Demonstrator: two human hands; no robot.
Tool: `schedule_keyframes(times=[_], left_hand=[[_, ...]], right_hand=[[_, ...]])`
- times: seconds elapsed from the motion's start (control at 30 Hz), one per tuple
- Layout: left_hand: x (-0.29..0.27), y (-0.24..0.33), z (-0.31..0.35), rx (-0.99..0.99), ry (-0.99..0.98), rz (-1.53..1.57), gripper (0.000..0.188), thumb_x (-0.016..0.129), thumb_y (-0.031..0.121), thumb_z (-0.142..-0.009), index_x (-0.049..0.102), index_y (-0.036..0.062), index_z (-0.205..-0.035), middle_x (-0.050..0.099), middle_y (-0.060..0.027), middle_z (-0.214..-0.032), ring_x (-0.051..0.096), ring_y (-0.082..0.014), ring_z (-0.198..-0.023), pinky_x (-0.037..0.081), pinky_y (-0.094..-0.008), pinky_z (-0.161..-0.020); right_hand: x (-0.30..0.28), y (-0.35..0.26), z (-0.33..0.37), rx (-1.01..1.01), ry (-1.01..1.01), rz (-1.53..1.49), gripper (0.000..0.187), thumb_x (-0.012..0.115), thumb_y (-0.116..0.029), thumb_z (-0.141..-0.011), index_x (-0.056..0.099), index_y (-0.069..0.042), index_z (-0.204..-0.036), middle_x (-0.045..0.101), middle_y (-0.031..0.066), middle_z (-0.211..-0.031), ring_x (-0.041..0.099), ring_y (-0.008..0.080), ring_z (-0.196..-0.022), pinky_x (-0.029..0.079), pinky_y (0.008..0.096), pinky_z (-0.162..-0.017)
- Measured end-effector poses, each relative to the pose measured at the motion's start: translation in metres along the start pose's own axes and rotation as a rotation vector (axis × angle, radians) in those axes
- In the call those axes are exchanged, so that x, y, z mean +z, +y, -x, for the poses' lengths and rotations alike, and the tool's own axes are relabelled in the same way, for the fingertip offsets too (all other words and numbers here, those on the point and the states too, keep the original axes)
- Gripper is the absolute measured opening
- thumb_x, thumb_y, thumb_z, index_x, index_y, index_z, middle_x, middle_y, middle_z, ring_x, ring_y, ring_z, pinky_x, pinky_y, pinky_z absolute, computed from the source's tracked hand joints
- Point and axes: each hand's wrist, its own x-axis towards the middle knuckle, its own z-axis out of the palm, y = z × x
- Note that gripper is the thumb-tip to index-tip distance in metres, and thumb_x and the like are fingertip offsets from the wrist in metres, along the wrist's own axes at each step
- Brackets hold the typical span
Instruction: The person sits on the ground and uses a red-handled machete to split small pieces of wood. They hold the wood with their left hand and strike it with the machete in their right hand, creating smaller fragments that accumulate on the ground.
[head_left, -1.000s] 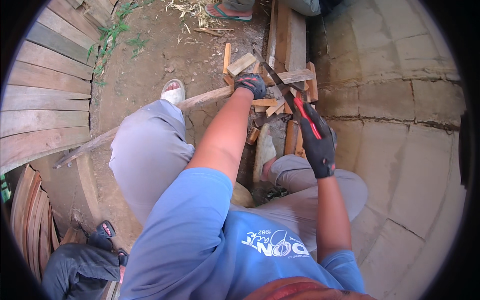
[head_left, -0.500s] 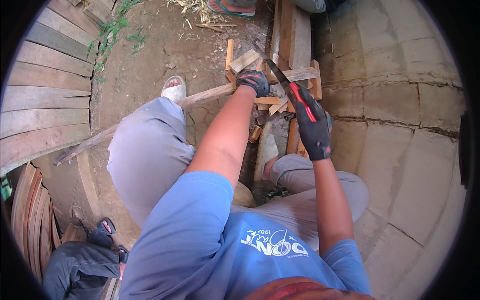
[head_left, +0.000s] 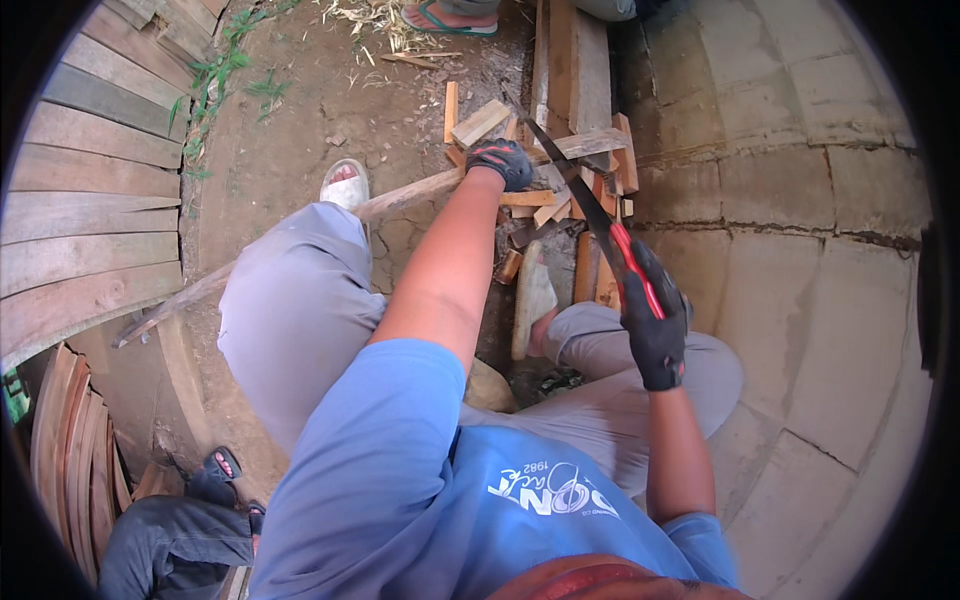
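A black work glove with red trim covers my left hand (head_left: 502,163), which is closed around a long, thin wooden strip (head_left: 412,192). The strip runs from the lower left, past my left knee, to the pile of wood ahead. In a matching glove, my right hand (head_left: 655,318) grips the red and black handle of a hand saw (head_left: 583,192). The saw's dark blade lies across the strip, just right of my left hand, with its tip pointing far and left. Short wood offcuts (head_left: 546,205) lie beneath the strip and blade.
A block wall (head_left: 770,190) rises along the right. Wooden planks (head_left: 90,215) line the left side, with stacked boards (head_left: 70,440) below them. Another person's dark trouser leg (head_left: 170,545) shows at lower left, and a sandalled foot (head_left: 450,18) at the top. Thick timbers (head_left: 590,75) lie ahead.
My right hand has drawn the saw back toward me and slightly right, so more blade shows on the near side of the strip. My left hand keeps its hold on the strip.
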Motion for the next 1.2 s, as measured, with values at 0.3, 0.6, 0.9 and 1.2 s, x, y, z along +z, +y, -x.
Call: schedule_keyframes(times=[0.3, 0.6, 0.9, 1.2], left_hand=[[-0.004, 0.001, 0.007, -0.014, -0.010, 0.019, 0.044, 0.059, 0.032, -0.093, 0.080, 0.0093, -0.125, 0.073, -0.0170, -0.138, 0.070, -0.0352, -0.127, 0.055, -0.0467, -0.107], [-0.006, 0.008, 0.011, 0.009, -0.019, 0.015, 0.048, 0.059, 0.030, -0.093, 0.077, 0.0029, -0.128, 0.071, -0.0212, -0.140, 0.068, -0.0362, -0.131, 0.054, -0.0474, -0.110], [-0.011, -0.004, 0.000, 0.029, -0.092, -0.001, 0.055, 0.058, 0.037, -0.091, 0.075, 0.0024, -0.130, 0.073, -0.0214, -0.135, 0.071, -0.0362, -0.124, 0.056, -0.0457, -0.107], [-0.015, -0.006, -0.001, 0.046, -0.131, 0.035, 0.050, 0.057, 0.035, -0.092, 0.078, 0.0066, -0.127, 0.072, -0.0183, -0.139, 0.070, -0.0368, -0.127, 0.053, -0.0474, -0.110]], right_hand=[[0.029, 0.002, -0.048, -0.122, -0.039, 0.027, 0.041, 0.068, -0.026, -0.105, 0.070, -0.006, -0.141, 0.077, 0.0187, -0.128, 0.075, 0.0299, -0.119, 0.055, 0.0404, -0.103], [0.112, 0.016, -0.144, -0.186, -0.010, -0.175, 0.041, 0.069, -0.024, -0.105, 0.070, -0.009, -0.143, 0.074, 0.0198, -0.134, 0.071, 0.0310, -0.125, 0.053, 0.0392, -0.107], [-0.024, -0.013, 0.008, 0.151, -0.077, 0.026, 0.043, 0.067, -0.024, -0.105, 0.069, -0.005, -0.144, 0.078, 0.0125, -0.101, 0.069, 0.0171, -0.072, 0.056, 0.0343, -0.073], [0.013, -0.011, -0.027, -0.072, -0.009, 0.070, 0.041, 0.068, -0.024, -0.105, 0.071, -0.006, -0.141, 0.079, 0.0149, -0.123, 0.076, 0.0263, -0.110, 0.056, 0.0405, -0.096]])
